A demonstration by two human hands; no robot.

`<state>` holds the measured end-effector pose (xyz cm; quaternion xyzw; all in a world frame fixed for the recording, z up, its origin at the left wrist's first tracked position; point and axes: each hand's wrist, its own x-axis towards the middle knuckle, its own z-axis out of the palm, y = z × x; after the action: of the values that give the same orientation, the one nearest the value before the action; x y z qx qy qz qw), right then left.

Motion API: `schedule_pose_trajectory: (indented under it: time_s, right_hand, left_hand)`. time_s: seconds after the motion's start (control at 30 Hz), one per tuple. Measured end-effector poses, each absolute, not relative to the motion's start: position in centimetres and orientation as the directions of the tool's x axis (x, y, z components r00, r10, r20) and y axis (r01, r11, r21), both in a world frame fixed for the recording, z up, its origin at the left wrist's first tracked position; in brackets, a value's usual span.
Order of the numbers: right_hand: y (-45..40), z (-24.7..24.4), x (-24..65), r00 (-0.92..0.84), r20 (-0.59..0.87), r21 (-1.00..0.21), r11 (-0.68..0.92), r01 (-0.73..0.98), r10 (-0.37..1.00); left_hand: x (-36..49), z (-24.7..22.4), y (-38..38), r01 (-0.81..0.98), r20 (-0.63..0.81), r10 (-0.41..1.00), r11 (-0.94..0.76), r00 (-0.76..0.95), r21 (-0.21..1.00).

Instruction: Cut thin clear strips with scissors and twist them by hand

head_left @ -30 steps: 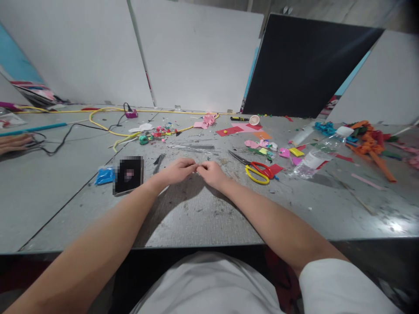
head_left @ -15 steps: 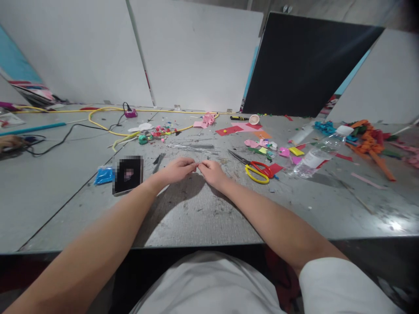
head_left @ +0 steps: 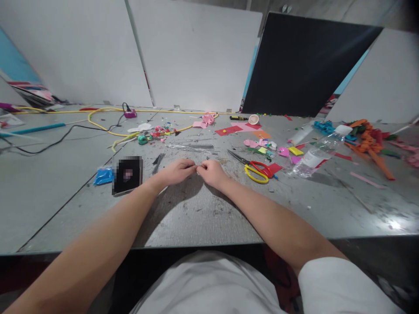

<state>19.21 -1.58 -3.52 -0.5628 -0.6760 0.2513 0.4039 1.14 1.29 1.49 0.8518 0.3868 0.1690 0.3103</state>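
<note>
My left hand and my right hand meet over the middle of the table, fingertips touching. Both are closed in a pinch. What they hold is tiny and mostly hidden by the fingers; a small pale bit shows at the right fingertips. A thin pale strip shows beside my left wrist. Just beyond the hands lies a bundle of thin metal wires. Scissors with red and yellow handles rest to the right of my right hand. Short dark wires lie left of my left hand.
A phone-like dark slab and a blue packet lie at left. A water bottle stands at right, near orange crepe strips. Coloured clay packets and red paper are scattered behind. A yellow cable crosses the back.
My fingers have shifted slightly at their meeting point, and a pale strip now shows by my left wrist. Another person's hand at the far left edge has gone out of view.
</note>
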Motion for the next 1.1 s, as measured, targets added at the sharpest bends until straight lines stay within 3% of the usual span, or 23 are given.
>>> schedule_pose_trajectory:
  time_s: [0.27, 0.57, 0.9, 1.1]
  right_hand:
    - [-1.48, -3.63, 19.03, -0.049, 0.263, -0.829, 0.252, 0.500, 0.964]
    - [-1.58, -3.24, 19.06, -0.099, 0.233, -0.896, 0.253, 0.365, 0.967]
    - [-1.30, -3.85, 19.41, -0.082, 0.267, -0.822, 0.271, 0.501, 0.960]
    - [-1.43, -3.44, 19.02, -0.093, 0.227, -0.877, 0.245, 0.413, 0.970]
  left_hand:
    - [1.25, 1.58, 1.44, 0.521, 0.014, 0.783, -0.427, 0.622, 0.740]
    - [1.18, 1.76, 1.33, 0.497, 0.033, 0.777, -0.434, 0.629, 0.751]
    - [1.09, 1.38, 1.49, 0.533, 0.058, 0.760, -0.506, 0.648, 0.678]
    - [1.19, 1.66, 1.44, 0.521, 0.043, 0.768, -0.473, 0.640, 0.711]
